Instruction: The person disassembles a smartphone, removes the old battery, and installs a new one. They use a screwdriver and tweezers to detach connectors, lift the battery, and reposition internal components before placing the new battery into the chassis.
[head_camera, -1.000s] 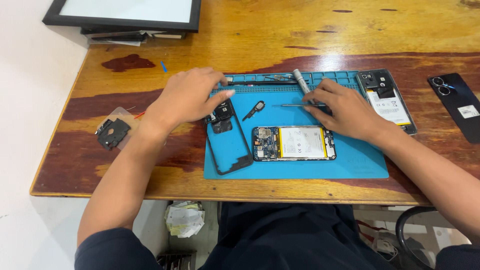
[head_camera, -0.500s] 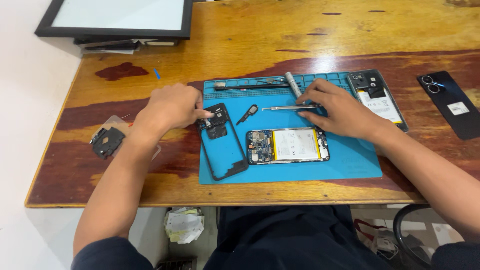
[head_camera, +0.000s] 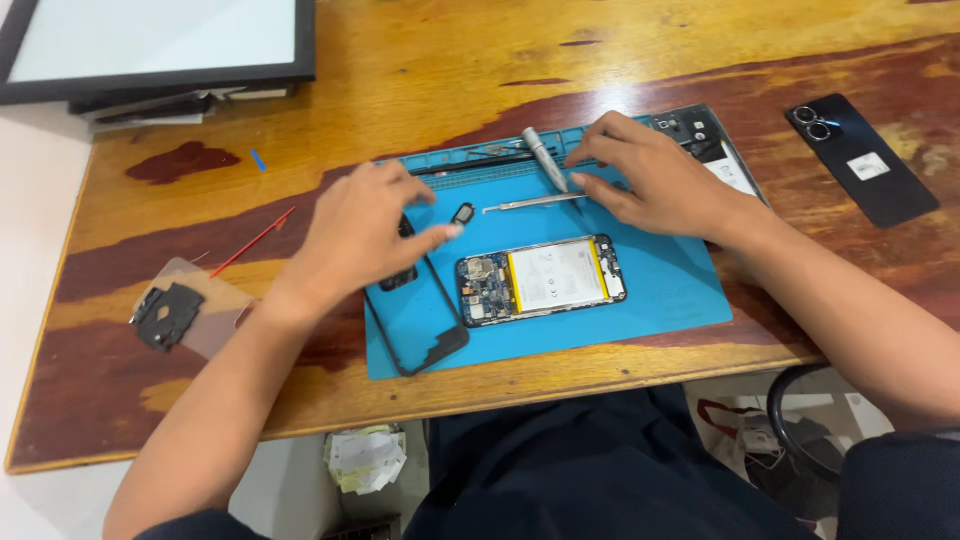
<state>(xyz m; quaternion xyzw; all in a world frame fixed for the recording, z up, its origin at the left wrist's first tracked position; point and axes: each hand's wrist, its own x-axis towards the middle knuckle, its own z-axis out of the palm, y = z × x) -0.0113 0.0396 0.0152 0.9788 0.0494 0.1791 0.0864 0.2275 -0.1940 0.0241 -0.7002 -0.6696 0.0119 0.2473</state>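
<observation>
A blue repair mat lies on the wooden table. On it rests an opened phone body with its battery and circuit board showing. To its left lies a black phone frame. My left hand hovers over the frame's top end, fingers spread, fingertip close to a small black part. My right hand rests at the mat's upper right, fingertips pinching a silver screwdriver. Metal tweezers lie just below it.
A black phone back cover lies at the far right, another phone part beside my right wrist. A red stick and a black part on clear plastic sit left. A framed panel stands at the back left.
My left hand has lifted off the frame's top and spread its fingers toward the small black part. My right hand has shifted up from the tweezers onto the screwdriver.
</observation>
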